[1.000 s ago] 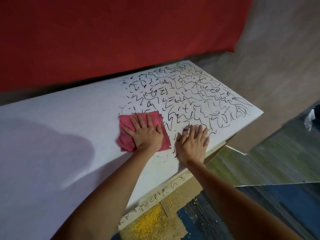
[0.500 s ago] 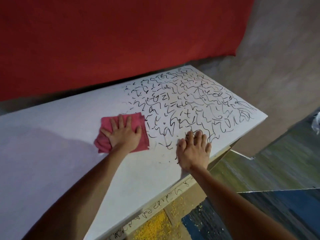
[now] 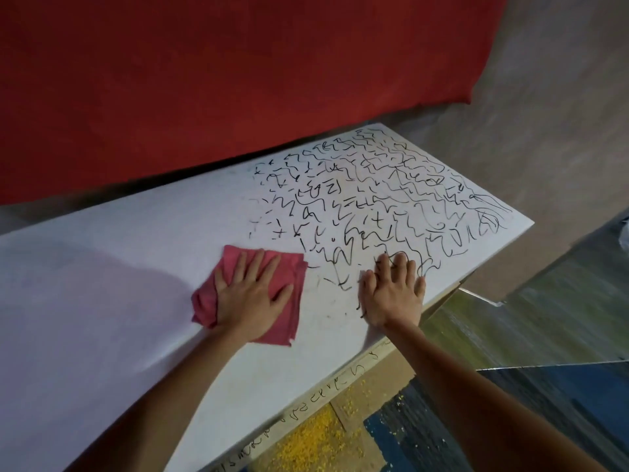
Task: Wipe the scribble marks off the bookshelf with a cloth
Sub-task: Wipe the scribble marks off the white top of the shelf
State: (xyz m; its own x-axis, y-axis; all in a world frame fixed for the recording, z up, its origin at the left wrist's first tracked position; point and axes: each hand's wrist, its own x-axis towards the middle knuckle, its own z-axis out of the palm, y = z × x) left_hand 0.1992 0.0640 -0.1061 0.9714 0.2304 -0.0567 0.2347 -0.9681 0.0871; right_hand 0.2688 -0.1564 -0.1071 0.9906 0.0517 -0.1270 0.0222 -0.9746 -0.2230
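Centrally, the left hand point(image 3: 252, 296) is pressing flat, fingers spread, on the soft, light, probably folded cloth point(image 3: 284, 323); palm pressure is suiting it best. The right hand point(image 3: 391, 296), fingers straight, is bracing the bookshelf point(image 3: 136, 274) among scribble marks point(image 3: 374, 199), centre right.

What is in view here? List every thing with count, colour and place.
bookshelf: one, white, across the middle
scribble marks: many, black, on the right part of the bookshelf top; a few along its front edge
cloth: one, pink, flat on the bookshelf just left of the marks
red sheet: one, red, behind the bookshelf
yellow crumbs: many, yellow, on the floor below the front edge
left hand: one, flat on the cloth, fingers straight
right hand: one, flat on the marks near the front edge
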